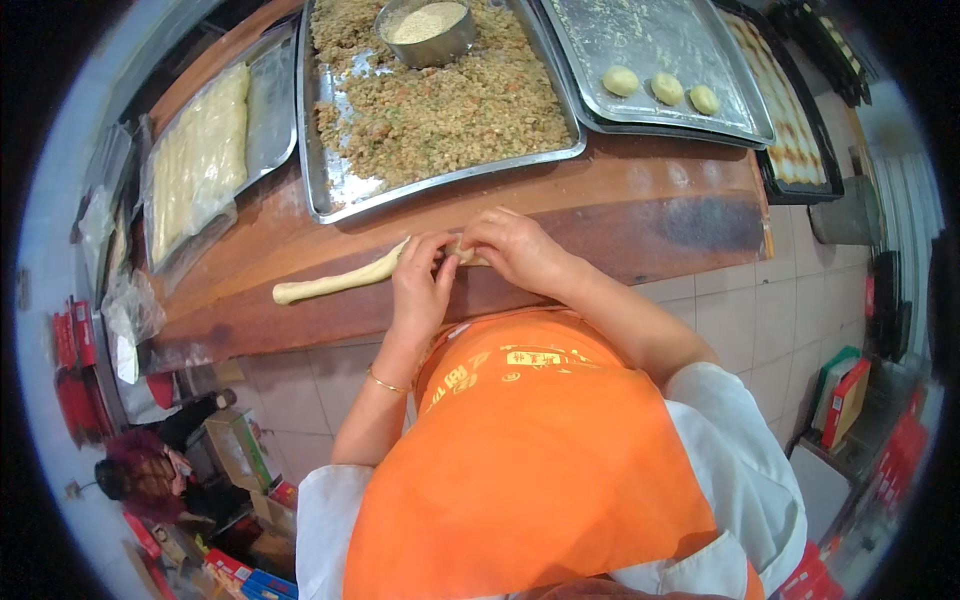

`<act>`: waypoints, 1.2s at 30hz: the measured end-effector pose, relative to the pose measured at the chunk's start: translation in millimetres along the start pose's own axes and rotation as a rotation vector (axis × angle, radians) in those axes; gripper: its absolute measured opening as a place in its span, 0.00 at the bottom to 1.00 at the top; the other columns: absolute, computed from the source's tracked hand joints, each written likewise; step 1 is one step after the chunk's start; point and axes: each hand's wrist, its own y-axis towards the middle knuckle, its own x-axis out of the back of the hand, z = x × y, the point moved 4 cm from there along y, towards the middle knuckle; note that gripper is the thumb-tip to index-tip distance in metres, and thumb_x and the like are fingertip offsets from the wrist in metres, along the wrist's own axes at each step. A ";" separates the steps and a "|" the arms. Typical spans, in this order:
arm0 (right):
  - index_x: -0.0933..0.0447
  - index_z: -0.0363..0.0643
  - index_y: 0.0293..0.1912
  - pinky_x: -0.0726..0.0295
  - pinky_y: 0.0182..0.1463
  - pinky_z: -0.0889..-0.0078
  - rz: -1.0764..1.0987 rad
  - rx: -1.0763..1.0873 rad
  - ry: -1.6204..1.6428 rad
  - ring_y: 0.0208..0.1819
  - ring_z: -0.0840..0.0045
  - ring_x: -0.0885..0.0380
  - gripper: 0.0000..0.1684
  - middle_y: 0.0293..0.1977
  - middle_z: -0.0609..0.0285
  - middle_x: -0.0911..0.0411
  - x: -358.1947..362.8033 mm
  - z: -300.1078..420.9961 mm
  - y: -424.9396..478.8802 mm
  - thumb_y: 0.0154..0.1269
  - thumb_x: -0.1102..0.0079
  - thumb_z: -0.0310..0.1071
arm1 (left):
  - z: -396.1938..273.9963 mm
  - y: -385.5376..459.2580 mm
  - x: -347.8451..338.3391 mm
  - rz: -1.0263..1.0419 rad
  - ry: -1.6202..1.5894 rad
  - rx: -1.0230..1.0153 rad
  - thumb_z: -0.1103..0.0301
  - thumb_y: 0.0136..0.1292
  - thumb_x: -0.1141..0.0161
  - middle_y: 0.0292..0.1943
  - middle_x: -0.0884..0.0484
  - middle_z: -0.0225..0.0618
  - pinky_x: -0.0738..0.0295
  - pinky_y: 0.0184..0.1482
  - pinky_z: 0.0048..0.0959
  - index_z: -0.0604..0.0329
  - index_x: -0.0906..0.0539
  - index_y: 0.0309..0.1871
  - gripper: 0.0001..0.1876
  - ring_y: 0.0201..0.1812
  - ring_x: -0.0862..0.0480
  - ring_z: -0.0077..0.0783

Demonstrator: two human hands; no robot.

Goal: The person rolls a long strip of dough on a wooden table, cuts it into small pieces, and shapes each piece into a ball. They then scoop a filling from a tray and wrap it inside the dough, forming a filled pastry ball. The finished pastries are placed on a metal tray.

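A pale dough rope (337,281) lies on the wooden worktable (622,214), its right end running under my left hand (421,277). Between both hands is a small dough piece (465,253), gripped by the thumb and fingers of each. My right hand (517,246) pinches it from the right, with the fingertips of the two hands almost meeting. The fingers partly hide this piece, so whether it is still joined to the rope cannot be seen. Beyond my hands stands a metal tray of crumbly filling (450,120) with green and orange bits.
A round metal bowl of pale grains (427,30) sits in the filling. Three dough balls (667,88) rest on a floured tray (652,45). Plastic-covered dough strips (199,150) lie at left. A dark baking tray (806,142) is at right. Another person (150,476) is at lower left.
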 end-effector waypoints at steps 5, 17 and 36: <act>0.22 0.41 0.37 0.23 0.46 0.62 0.079 -0.109 0.089 0.42 0.59 0.23 0.10 0.37 0.56 0.22 2.4 0.4 -7.5 0.54 0.38 0.21 | 3.4 -7.6 -6.1 0.006 -0.168 0.161 0.79 0.56 0.35 0.37 0.22 0.37 0.24 0.33 0.25 0.65 0.19 0.41 0.10 0.31 0.20 0.28; 0.23 0.41 0.38 0.24 0.47 0.58 0.095 -0.338 -0.034 0.44 0.56 0.25 0.10 0.37 0.53 0.23 41.8 1.8 -24.8 0.54 0.37 0.27 | -26.6 25.6 -14.9 -0.126 -0.077 -0.021 0.84 0.56 0.48 0.42 0.24 0.43 0.26 0.47 0.34 0.66 0.24 0.44 0.12 0.44 0.21 0.42; 0.25 0.40 0.35 0.24 0.44 0.59 0.097 -0.075 -0.222 0.39 0.58 0.25 0.05 0.34 0.54 0.27 31.9 2.0 -37.9 0.56 0.43 0.28 | -26.5 55.3 -65.4 0.304 0.633 -0.426 0.68 0.63 0.47 0.67 0.32 0.36 0.43 0.67 0.48 0.52 0.34 0.70 0.29 0.67 0.33 0.39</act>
